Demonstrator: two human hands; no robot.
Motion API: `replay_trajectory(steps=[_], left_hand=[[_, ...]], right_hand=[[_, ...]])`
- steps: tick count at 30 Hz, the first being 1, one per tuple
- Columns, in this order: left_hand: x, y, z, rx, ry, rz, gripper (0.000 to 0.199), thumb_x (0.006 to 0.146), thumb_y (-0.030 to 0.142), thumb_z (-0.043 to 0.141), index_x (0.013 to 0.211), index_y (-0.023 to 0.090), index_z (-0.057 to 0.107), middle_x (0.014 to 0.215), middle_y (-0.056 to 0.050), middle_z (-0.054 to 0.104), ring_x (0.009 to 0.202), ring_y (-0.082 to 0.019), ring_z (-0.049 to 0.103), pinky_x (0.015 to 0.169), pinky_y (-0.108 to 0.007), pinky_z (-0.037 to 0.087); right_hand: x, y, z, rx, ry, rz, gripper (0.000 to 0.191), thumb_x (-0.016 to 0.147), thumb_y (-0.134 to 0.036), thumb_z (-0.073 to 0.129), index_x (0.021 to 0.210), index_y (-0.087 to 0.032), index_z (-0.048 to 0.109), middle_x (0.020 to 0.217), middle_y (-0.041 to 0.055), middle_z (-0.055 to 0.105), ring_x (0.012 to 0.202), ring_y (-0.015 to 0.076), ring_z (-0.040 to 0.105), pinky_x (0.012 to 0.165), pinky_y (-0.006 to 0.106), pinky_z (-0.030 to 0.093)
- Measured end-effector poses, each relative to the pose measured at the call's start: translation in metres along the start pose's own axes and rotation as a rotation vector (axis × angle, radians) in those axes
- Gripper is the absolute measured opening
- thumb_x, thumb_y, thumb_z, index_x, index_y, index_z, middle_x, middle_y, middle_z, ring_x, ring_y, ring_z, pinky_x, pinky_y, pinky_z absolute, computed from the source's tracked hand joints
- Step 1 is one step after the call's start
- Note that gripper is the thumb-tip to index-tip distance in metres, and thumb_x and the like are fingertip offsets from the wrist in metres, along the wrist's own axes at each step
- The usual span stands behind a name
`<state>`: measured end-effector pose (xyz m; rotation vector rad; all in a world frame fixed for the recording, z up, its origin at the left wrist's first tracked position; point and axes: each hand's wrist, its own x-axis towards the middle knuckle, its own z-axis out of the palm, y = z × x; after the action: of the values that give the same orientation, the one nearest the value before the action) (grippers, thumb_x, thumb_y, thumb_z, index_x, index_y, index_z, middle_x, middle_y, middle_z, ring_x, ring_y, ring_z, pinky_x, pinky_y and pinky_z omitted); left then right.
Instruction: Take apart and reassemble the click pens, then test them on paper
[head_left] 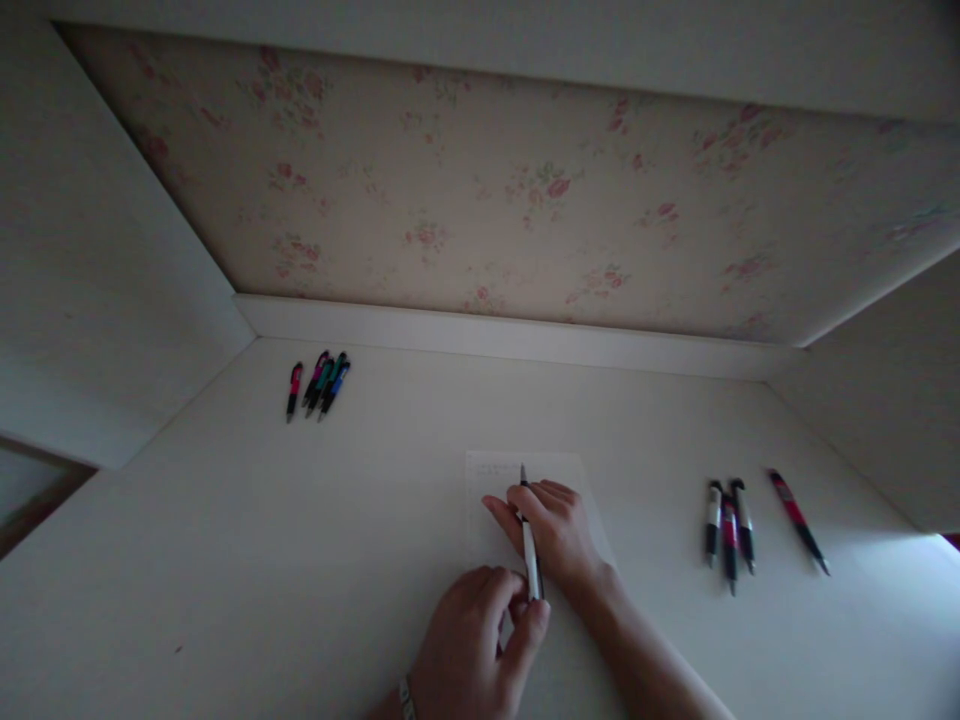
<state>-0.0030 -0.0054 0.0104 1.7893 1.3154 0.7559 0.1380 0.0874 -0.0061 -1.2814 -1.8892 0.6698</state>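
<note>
At the left, a pale side panel (112, 250) borders the white desktop (315, 540), and a small dark speck (178, 650) lies on the near left of it. On the far left of the desktop, a red-and-black ballpoint pen (295, 392) lies just left of a tight cluster of magenta, green and blue pens (325, 385), their tips toward the near side. Beyond the far edge rises floral wallpaper (450, 190) with pink roses.

Near the middle, the left hand (480, 635), a band (406, 697) on its wrist, pinches the near end of a white-barrelled ballpoint pen (530, 560) between thumb and fingers. This pen lies above a sheet of paper (487, 530), its tip pointing far, toward faint lines of writing (495, 467) too small to read. Just right, the right hand (559, 530) grips the same pen close to its tip, fingers curled.

Farther right, two white-and-black pens and a red one lie side by side as a group (730, 535). Right of them, and apart, a red-and-black pen (799, 522) lies slanted, tip toward the near right.
</note>
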Motion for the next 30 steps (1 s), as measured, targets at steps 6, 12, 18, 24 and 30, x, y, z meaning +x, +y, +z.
replay_trajectory(steps=[6,12,18,24,30], left_hand=[[0.000,-0.008,0.010,0.174,-0.043,0.232,0.018,0.092,0.023,0.057,0.075,0.019,0.063,0.068,-0.005,0.071,0.066,-0.022,0.065,0.073,-0.035,0.043],[0.002,-0.023,0.023,0.235,-0.016,0.335,0.010,0.077,0.018,0.074,0.071,0.019,0.065,0.067,0.001,0.071,0.065,-0.016,0.065,0.071,-0.030,0.043],[0.002,-0.029,0.027,0.367,0.001,0.418,0.019,0.077,0.029,0.078,0.068,0.020,0.064,0.065,0.002,0.067,0.064,-0.015,0.061,0.067,-0.030,0.039],[0.003,-0.033,0.030,0.424,0.069,0.516,0.023,0.080,0.034,0.076,0.067,0.021,0.061,0.063,0.003,0.063,0.063,-0.015,0.056,0.066,-0.032,0.036],[0.004,-0.031,0.030,0.414,0.127,0.548,0.027,0.082,0.036,0.073,0.065,0.021,0.058,0.060,0.004,0.059,0.061,-0.014,0.053,0.064,-0.032,0.034]], right_hand=[[0.016,-0.005,-0.007,0.119,0.100,0.228,0.053,0.098,-0.055,0.040,0.086,-0.022,0.080,0.077,0.0089,0.075,0.069,0.0226,0.066,0.063,0.032,0.047],[0.046,0.005,0.003,0.210,0.149,0.441,0.018,0.079,-0.030,0.055,0.081,-0.021,0.070,0.050,-0.0034,0.059,0.043,0.0164,0.052,0.043,0.025,0.036],[0.049,0.008,0.013,0.144,0.230,0.438,0.015,0.070,-0.027,0.050,0.055,-0.024,0.052,0.047,-0.0043,0.049,0.049,0.0159,0.047,0.048,0.026,0.033],[0.049,0.010,0.015,0.072,0.218,0.428,0.016,0.070,-0.027,0.050,0.055,-0.024,0.052,0.047,-0.0048,0.047,0.049,0.0154,0.045,0.048,0.026,0.030],[0.049,0.012,0.018,0.012,0.191,0.426,0.016,0.072,-0.027,0.050,0.056,-0.024,0.053,0.048,-0.0048,0.049,0.049,0.0154,0.045,0.050,0.027,0.031]])
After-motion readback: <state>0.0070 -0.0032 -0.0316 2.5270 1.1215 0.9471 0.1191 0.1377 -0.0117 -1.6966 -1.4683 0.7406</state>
